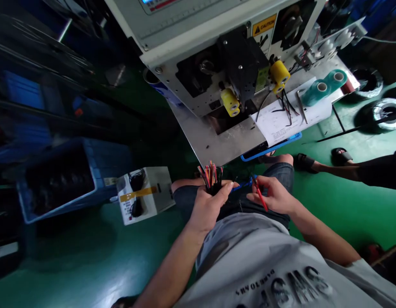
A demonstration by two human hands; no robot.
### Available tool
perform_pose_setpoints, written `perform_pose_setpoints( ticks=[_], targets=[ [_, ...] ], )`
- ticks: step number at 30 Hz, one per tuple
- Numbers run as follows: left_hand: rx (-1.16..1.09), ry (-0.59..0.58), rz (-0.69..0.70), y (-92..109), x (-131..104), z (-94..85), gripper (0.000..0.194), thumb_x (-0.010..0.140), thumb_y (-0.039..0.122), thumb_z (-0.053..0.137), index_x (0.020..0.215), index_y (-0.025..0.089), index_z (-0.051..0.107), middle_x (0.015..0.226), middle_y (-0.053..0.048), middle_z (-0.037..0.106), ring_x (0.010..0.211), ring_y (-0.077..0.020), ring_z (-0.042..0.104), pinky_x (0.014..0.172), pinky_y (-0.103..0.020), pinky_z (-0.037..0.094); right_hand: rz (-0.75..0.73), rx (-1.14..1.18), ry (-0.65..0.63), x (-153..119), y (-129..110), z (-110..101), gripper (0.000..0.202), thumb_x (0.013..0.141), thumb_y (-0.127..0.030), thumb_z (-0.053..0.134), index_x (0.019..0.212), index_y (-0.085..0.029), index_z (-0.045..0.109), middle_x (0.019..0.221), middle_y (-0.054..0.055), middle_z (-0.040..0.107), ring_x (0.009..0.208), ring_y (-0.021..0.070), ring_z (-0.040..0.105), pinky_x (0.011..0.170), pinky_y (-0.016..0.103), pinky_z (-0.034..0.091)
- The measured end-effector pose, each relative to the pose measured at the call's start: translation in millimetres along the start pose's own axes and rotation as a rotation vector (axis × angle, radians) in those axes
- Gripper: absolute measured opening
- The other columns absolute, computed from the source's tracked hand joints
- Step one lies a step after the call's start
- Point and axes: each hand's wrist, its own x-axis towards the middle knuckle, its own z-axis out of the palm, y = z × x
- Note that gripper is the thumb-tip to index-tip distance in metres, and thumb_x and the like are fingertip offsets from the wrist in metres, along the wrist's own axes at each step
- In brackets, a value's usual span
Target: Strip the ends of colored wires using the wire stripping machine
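Observation:
Above my lap, my left hand (pixel 209 203) is closed around a bundle of cables (pixel 212 179). Red, orange, white and black wire ends fan out from the top of the bundle. To the right, my right hand (pixel 275 194) grips a red-handled tool (pixel 260 196), its dark tip pointing up and slightly left. The exact kind of tool is hard to make out. Something blue (pixel 244 185) lies between my two hands, near the tool's tip. The tool and the wire ends are apart.
Ahead stands a machine (pixel 191 51) with yellow rollers (pixel 230 102) on a metal table (pixel 239 147). Paper (pixel 278 128), black wire pieces and green rolls (pixel 328 87) lie on it. A white box (pixel 146 194) and blue crate (pixel 98 171) are left; another person's legs (pixel 352 171) are right.

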Motion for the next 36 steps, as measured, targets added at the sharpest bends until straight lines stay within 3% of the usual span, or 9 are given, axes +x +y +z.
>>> perform_pose_setpoints(
  ticks=[2, 4, 6, 8, 14, 26, 33, 36],
  targets=[
    [0.084, 0.039, 0.080, 0, 0, -1.9, 0.027, 0.087, 0.045, 0.086, 0.092, 0.019, 0.088, 0.068, -0.005, 0.069, 0.049, -0.0112, 0.046, 0.044, -0.026, 0.031, -0.023, -0.074, -0.038, 4, -1, 6, 0.052, 0.088, -0.061, 0.081, 0.074, -0.020, 0.053, 0.068, -0.004, 0.048, 0.063, 0.0120, 0.039, 0.058, 0.028, 0.033],
    [0.153, 0.062, 0.176, 4, -1, -1.5, 0.021, 0.088, 0.040, 0.086, 0.088, 0.020, 0.089, 0.089, -0.011, 0.081, 0.061, -0.0182, 0.064, 0.051, -0.029, 0.048, -0.052, -0.138, -0.046, 8, -1, 13, 0.049, 0.093, -0.058, 0.075, 0.073, -0.020, 0.051, 0.068, -0.004, 0.047, 0.062, 0.0117, 0.038, 0.058, 0.028, 0.031],
    [0.207, 0.066, 0.250, 10, -1, 0.4, 0.015, 0.088, 0.035, 0.085, 0.087, 0.021, 0.090, 0.096, -0.012, 0.084, 0.078, -0.0256, 0.076, 0.068, -0.033, 0.061, -0.079, -0.199, -0.023, 10, -1, 20, 0.044, 0.097, -0.051, 0.070, 0.074, -0.020, 0.050, 0.069, -0.003, 0.049, 0.062, 0.0120, 0.040, 0.060, 0.029, 0.031],
    [0.266, 0.056, 0.302, 16, -1, 2.2, 0.012, 0.089, 0.031, 0.083, 0.087, 0.023, 0.090, 0.093, -0.010, 0.085, 0.086, -0.0284, 0.079, 0.077, -0.037, 0.065, -0.104, -0.253, -0.004, 11, 0, 24, 0.039, 0.099, -0.045, 0.066, 0.074, -0.020, 0.049, 0.070, -0.002, 0.050, 0.063, 0.0123, 0.040, 0.062, 0.029, 0.030],
    [0.501, 0.041, 0.389, 18, -5, 3.1, 0.013, 0.091, 0.024, 0.076, 0.093, 0.022, 0.089, 0.098, -0.006, 0.086, 0.089, -0.0254, 0.082, 0.078, -0.032, 0.068, -0.123, -0.384, 0.025, 8, 0, 25, 0.037, 0.099, -0.042, 0.060, 0.074, -0.022, 0.042, 0.069, -0.001, 0.047, 0.063, 0.0132, 0.038, 0.064, 0.030, 0.028],
    [0.661, 0.042, 0.555, 5, -11, 7.3, 0.015, 0.099, 0.020, 0.072, 0.106, 0.019, 0.086, 0.103, -0.006, 0.087, 0.096, -0.0249, 0.084, 0.096, -0.035, 0.067, -0.032, -0.457, 0.064, 2, 4, 30, 0.038, 0.097, -0.042, 0.061, 0.074, -0.022, 0.040, 0.068, -0.001, 0.046, 0.062, 0.0129, 0.037, 0.063, 0.029, 0.026],
    [0.732, 0.074, 0.633, 4, -12, 10.1, 0.014, 0.098, 0.020, 0.073, 0.104, 0.019, 0.085, 0.101, -0.006, 0.086, 0.090, -0.0228, 0.083, 0.084, -0.031, 0.065, -0.005, -0.383, 0.061, 0, 6, 32, 0.037, 0.098, -0.042, 0.062, 0.073, -0.021, 0.044, 0.066, -0.001, 0.049, 0.059, 0.0113, 0.036, 0.061, 0.028, 0.025],
    [0.639, 0.032, 0.554, 6, -12, 10.9, 0.012, 0.098, 0.023, 0.073, 0.099, 0.019, 0.084, 0.090, -0.005, 0.083, 0.080, -0.0205, 0.079, 0.075, -0.030, 0.062, 0.000, -0.349, 0.057, 0, 8, 33, 0.037, 0.099, -0.042, 0.060, 0.073, -0.021, 0.045, 0.064, -0.002, 0.048, 0.057, 0.0108, 0.034, 0.059, 0.028, 0.024]
  ],
)
